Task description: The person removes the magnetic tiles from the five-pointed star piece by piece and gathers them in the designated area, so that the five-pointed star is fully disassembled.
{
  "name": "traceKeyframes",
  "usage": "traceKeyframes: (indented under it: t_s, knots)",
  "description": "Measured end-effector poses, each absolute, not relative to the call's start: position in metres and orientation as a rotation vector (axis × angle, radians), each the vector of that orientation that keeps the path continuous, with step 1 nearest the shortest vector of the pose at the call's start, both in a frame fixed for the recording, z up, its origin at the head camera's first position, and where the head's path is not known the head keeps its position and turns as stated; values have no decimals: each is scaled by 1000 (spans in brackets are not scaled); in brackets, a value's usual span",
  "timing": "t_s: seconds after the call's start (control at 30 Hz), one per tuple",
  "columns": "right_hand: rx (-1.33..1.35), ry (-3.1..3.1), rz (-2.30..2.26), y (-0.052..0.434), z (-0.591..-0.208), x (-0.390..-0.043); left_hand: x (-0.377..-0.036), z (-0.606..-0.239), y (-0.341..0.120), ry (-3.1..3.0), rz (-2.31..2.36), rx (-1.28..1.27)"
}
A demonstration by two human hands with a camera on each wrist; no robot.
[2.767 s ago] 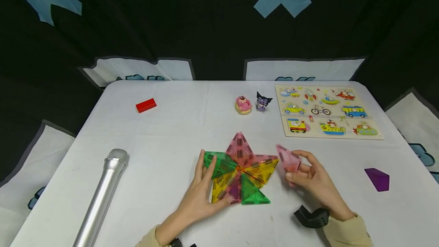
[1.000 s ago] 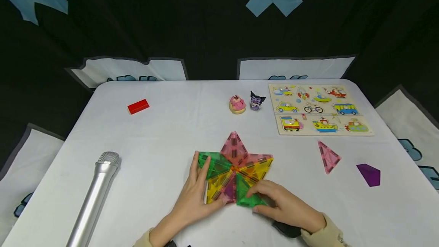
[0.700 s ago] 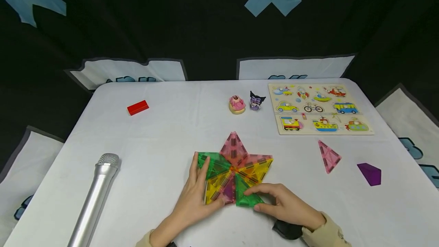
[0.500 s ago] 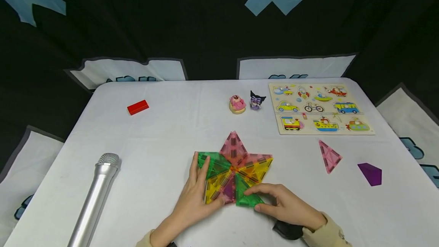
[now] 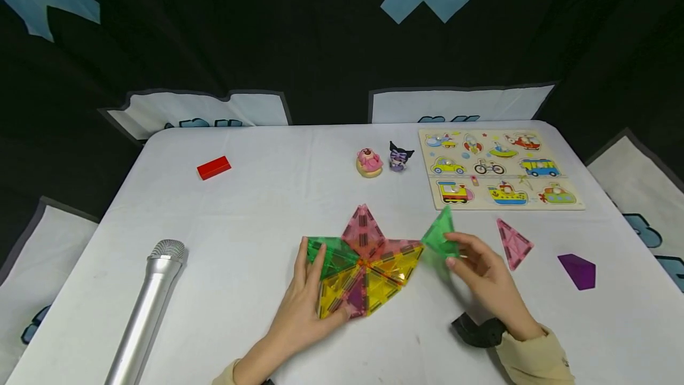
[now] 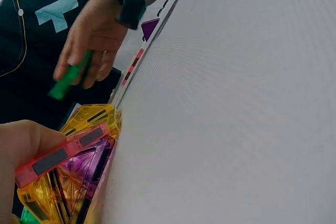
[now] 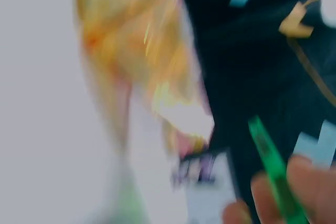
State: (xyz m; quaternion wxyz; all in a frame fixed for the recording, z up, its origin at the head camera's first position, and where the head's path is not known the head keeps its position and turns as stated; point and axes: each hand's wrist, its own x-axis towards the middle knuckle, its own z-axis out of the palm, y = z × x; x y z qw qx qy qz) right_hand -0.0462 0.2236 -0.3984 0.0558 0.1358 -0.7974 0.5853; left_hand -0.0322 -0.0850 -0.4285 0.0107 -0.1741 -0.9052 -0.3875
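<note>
Green triangle tile point(image 5: 439, 237) is lifted clear of the table point(image 5: 256, 207), pinched between the thumb and curled fingers of your right hand point(image 5: 483, 278), just right of the flat tile star point(image 5: 369, 266) and apart from it. Your left hand point(image 5: 304, 308) lies flat on the star's left side, fingers straight, pressing the green and yellow pieces. A loose pink triangle point(image 5: 513, 244) lies right of the held tile, with a purple piece point(image 5: 577, 270) beyond it. The right wrist view is too blurred to confirm more.
</note>
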Motion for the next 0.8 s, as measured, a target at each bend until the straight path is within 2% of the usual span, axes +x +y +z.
traceKeyframes:
  t_s: [0.1, 0.23, 0.67, 0.8]
  knots:
    - [100, -2478, 1525, 235, -401, -52, -32, -429, -85, -2823, -1206, -547]
    - [-77, -2608, 1286, 244, -406, -56, -33, -429, -85, -2824, -1203, -554]
    - [-67, -2678, 1227, 244, -407, -56, -32, -428, -86, -2829, -1197, -552]
    - [55, -2577, 1257, 228, -405, -52, -32, -428, -85, -2826, -1198, -559]
